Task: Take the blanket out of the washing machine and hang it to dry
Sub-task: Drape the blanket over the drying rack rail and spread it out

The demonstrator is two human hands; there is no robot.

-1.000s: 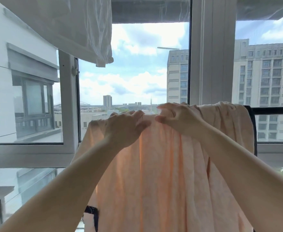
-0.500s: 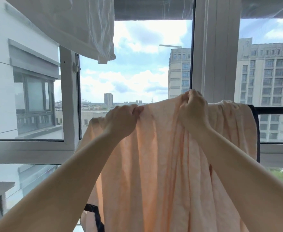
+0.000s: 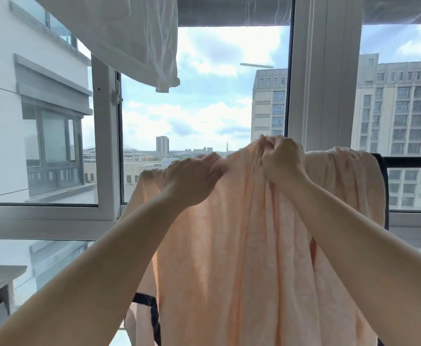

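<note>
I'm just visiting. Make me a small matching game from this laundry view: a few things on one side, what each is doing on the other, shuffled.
Things:
1. blanket
2. white cloth
3. right hand
4. left hand

States:
A. hangs overhead, upper left
B. grips a raised bunch of fabric
C. peach, draped over the dark rail
D. pinches the top edge, lower down

Pairs: 1-C, 2-A, 3-B, 4-D

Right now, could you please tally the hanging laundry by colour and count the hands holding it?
Peach blanket: 1
White cloth: 1
Hands on the blanket: 2, the left hand and the right hand
Total: 4
</note>
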